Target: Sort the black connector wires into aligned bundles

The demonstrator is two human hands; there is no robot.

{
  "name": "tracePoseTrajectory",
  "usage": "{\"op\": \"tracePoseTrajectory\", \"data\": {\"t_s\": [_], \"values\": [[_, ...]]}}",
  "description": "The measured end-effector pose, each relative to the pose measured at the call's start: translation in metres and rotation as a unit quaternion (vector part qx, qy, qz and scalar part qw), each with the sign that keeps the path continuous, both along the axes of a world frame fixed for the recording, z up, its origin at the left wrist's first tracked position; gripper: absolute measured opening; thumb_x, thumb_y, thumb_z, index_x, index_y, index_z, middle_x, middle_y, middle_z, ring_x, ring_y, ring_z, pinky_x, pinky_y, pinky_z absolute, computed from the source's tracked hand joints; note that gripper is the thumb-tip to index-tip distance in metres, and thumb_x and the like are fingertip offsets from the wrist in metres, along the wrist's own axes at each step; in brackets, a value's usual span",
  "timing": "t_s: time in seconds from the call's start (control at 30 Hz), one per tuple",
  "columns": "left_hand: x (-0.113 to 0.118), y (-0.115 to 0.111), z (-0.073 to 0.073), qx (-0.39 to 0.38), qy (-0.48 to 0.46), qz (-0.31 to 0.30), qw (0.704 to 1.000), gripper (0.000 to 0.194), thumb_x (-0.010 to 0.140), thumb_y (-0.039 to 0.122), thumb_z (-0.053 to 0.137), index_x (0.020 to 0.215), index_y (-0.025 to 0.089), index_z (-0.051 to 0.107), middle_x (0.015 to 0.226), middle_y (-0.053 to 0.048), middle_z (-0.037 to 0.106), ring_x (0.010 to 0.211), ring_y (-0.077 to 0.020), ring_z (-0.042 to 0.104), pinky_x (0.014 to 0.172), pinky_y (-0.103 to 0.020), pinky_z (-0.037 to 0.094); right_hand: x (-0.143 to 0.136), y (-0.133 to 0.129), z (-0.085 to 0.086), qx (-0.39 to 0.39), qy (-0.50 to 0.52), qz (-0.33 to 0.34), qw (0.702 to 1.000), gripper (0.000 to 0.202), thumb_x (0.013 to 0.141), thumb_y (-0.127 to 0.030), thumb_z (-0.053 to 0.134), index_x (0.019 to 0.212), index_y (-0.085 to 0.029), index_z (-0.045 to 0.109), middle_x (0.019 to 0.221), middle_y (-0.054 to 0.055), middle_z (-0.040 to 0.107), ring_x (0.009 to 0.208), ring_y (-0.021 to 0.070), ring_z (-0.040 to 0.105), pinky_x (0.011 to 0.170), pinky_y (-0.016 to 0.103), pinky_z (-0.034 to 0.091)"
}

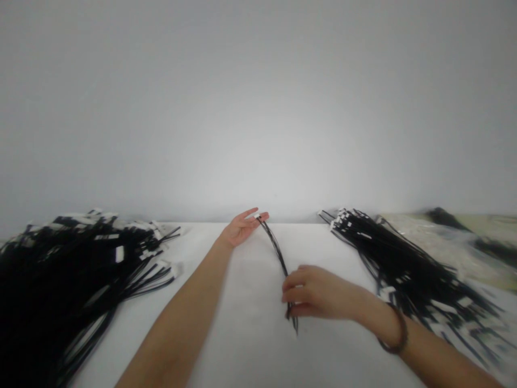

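While the right hand [309, 293] clasps a black cable [278, 250] near its lower end, the left hand [242, 229], fingers apart, touches its white connector [257, 216], cable slanting above a white table [250, 339]

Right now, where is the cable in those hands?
In the head view, the cable is in the lower middle, between the left pile and right pile, running from the left hand down through the right hand.
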State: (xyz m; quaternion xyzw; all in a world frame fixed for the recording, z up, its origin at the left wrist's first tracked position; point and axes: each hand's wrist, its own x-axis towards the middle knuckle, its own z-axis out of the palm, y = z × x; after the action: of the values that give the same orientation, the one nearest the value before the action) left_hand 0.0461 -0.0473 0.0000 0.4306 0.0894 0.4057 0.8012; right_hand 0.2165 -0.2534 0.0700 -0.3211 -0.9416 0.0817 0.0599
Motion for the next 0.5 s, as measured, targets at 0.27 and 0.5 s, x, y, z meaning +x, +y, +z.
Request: {"op": "tracePoseTrajectory", "data": {"t_s": [0.27, 0.5], "values": [[0.009, 0.002, -0.008, -0.009, 0.127, 0.040, 0.991, 0.030, 0.064, 0.017, 0.066, 0.092, 0.011, 0.058, 0.096, -0.011, 0.060, 0.083, -0.0154, 0.058, 0.070, -0.023, 0.044, -0.018, 0.066, -0.008, -0.071, 0.251, -0.132, 0.956, 0.029, 0.079, -0.038, 0.045, 0.071, -0.013, 0.058, 0.058, 0.002, 0.057, 0.050, 0.0081, 0.049, 0.051, 0.019, 0.037], [0.012, 0.008, -0.011, -0.044, 0.112, 0.057, 0.991, 0.015, 0.064, 0.021, 0.064, 0.072, 0.010, 0.059, 0.075, -0.009, 0.062, 0.067, -0.0131, 0.057, 0.061, -0.023, 0.044, -0.015, 0.144, -0.046, -0.218, 0.575, -0.285, 0.735, 0.028, 0.067, -0.040, 0.058, 0.071, -0.012, 0.055, 0.054, 0.000, 0.054, 0.033, 0.0046, 0.039, 0.031, 0.017, 0.030]]}}
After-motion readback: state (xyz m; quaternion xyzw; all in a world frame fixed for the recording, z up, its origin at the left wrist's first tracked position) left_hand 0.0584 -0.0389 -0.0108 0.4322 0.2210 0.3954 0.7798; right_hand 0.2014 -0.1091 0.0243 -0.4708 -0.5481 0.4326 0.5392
